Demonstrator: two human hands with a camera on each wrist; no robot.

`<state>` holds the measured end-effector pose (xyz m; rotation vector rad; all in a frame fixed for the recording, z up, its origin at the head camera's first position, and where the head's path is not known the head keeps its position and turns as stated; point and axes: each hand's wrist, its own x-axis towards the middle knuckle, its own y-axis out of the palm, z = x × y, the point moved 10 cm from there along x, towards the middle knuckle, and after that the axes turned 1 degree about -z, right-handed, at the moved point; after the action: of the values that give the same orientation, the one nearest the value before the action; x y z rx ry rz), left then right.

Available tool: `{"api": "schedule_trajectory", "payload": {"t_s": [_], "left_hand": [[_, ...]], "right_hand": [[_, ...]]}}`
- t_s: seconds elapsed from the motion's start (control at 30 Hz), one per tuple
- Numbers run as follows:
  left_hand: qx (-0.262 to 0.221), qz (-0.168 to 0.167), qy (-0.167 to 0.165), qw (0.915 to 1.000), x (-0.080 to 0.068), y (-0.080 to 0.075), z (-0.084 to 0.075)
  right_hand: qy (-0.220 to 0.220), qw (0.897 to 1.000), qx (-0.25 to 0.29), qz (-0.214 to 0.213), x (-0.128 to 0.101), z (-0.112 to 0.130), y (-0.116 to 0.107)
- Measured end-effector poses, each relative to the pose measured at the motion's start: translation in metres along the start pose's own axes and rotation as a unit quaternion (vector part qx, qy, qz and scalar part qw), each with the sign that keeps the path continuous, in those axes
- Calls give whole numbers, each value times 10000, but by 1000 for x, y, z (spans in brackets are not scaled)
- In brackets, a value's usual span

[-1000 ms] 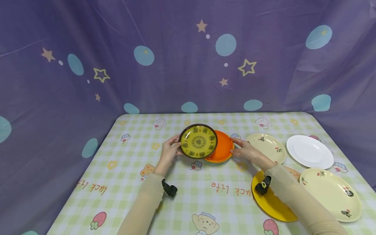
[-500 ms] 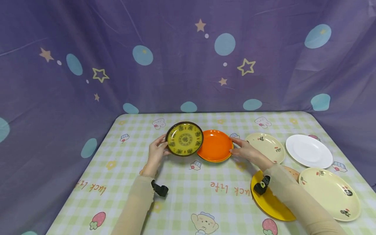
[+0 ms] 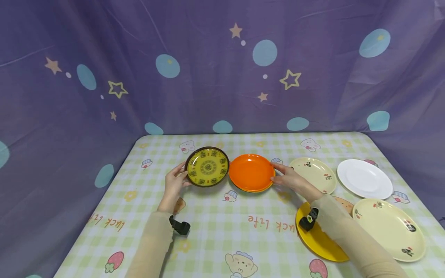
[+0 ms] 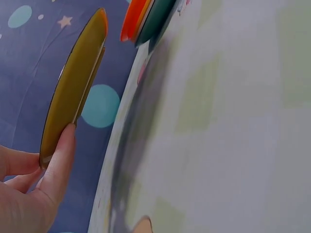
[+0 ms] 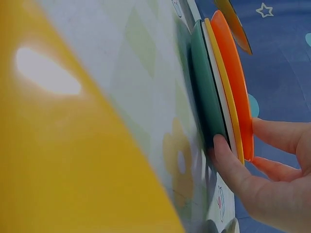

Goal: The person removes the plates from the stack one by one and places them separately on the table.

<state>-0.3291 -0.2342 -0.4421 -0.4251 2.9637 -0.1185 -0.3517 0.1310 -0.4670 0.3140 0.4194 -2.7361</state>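
Note:
My left hand (image 3: 174, 185) pinches the left rim of a yellow-green plate (image 3: 207, 166) with dark patterns and a brown edge. In the left wrist view this plate (image 4: 73, 92) is held up, thumb on its underside. My right hand (image 3: 292, 180) grips the right edge of a plate stack with an orange plate (image 3: 252, 172) on top. Below it, in the right wrist view, come a yellow plate (image 5: 228, 92), a white one (image 5: 221, 92) and a dark green plate (image 5: 205, 87) close over the cloth. The patterned plate and the stack sit side by side in the head view.
To the right lie a small cream plate (image 3: 313, 175), a white plate (image 3: 365, 179), a large cream plate (image 3: 389, 231) and a yellow plate (image 3: 320, 239) beneath the right forearm. A checked cloth (image 3: 208, 239) covers the table; a purple curtain (image 3: 208, 100) hangs behind.
My left hand has carried the patterned plate leftward, off its overlap with the orange plate, which now shows whole. The right hand and its stack have stayed nearly in place.

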Motion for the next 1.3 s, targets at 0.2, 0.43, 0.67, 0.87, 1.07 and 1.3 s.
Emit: {"api": "schedule_trajectory", "payload": {"t_s": [0.2, 0.43, 0.67, 0.87, 1.07, 1.3], "left_hand": [[151, -89, 69, 9998, 1, -13, 3], [399, -105, -63, 9991, 1, -20, 10], [395, -71, -227, 9989, 1, -22, 17], [323, 28, -399, 9987, 5, -24, 25], [424, 86, -476, 9979, 6, -23, 27], [559, 240, -474, 9970, 6, -19, 26]], "right_hand": [[22, 10000, -65, -38, 0, 0, 0], [-75, 9999, -67, -24, 1, 1, 0], [-176, 9998, 27, 86, -3, 3, 2], [-57, 9999, 112, 57, 0, 0, 1], [-49, 9999, 149, 47, -1, -1, 0], [-17, 9999, 126, 17, 0, -2, -1]]}}
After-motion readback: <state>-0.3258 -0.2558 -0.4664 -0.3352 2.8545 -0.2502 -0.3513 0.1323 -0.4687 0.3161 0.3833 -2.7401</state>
